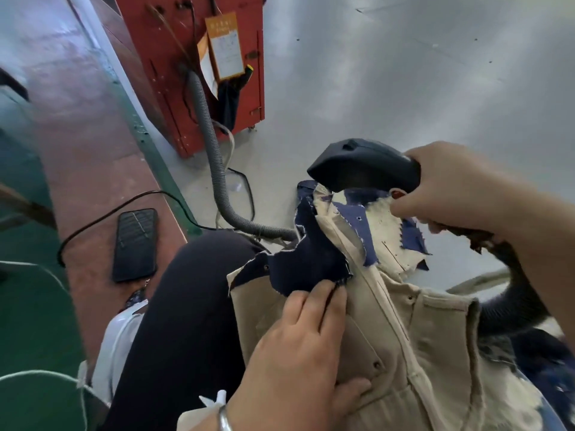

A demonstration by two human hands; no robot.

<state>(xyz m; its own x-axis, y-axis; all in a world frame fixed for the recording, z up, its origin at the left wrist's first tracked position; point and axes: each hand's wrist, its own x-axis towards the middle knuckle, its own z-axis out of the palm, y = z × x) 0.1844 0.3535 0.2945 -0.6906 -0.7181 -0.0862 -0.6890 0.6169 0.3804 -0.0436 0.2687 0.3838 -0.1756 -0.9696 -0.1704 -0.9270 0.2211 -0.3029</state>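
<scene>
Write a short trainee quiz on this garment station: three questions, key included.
1. Which hand grips the black handheld tool? A) left B) right C) both
2. True or false: the left hand lies flat on the beige garment.
3. Fill in: the grey corrugated hose leads up to the ____ cabinet.
Key: 1 B, the right hand; 2 true; 3 red.
</scene>
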